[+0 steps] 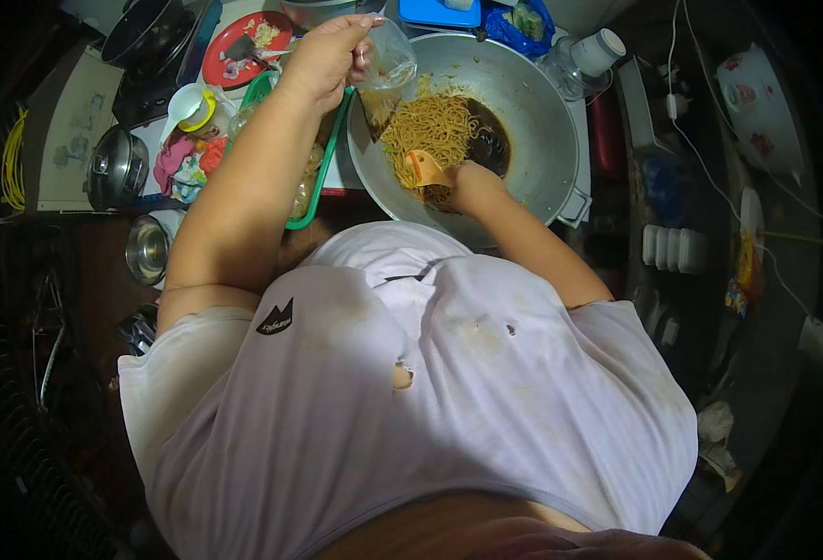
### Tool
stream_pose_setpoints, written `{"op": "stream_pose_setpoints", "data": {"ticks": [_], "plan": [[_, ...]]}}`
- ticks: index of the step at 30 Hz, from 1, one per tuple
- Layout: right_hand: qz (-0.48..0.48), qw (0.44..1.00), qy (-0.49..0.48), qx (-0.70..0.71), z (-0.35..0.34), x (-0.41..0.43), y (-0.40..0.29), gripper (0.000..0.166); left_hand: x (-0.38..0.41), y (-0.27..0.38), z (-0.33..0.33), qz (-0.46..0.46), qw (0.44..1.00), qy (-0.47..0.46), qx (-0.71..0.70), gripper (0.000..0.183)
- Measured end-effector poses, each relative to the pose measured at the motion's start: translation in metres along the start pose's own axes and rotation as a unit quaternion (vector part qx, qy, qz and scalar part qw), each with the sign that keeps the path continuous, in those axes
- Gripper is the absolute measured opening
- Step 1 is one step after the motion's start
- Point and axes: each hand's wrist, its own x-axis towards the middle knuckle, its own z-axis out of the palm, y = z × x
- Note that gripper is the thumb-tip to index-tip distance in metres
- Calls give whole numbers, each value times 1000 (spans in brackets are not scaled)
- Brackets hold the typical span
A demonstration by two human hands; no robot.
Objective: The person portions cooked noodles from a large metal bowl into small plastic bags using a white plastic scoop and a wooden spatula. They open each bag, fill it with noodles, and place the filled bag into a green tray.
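Observation:
My left hand [338,59] pinches the top of a clear plastic bag [392,56], which hangs over the left rim of a large metal wok [544,119]. Brown contents fill the bag's lower part. Inside the wok, a heap of cooked noodles [429,129] lies beside a pool of dark brown sauce [495,140]. My right hand [478,185] is down at the near side of the noodles, gripping an orange plastic serving spoon [429,170]. A strip of something orange-red lies on the spoon. My fingers partly hide its handle.
Left of the wok stands a green tray [320,185] holding filled plastic bags, partly behind my left arm. Beyond are a red plate [219,49] with food scraps, a yellow-rimmed cup [198,108] and a lidded pot [117,168]. Glass jars [572,66] stand at the wok's far right.

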Motion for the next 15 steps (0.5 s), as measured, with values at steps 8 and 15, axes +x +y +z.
{"op": "stream_pose_setpoints", "data": {"ticks": [8,15], "plan": [[18,976,28,215,22,35,17,37,-2,0,-6,14,1000,0,1,21],[3,917,62,395,34,44,20,40,-5,9,-1,-7,1000,16,-14,22]]}}
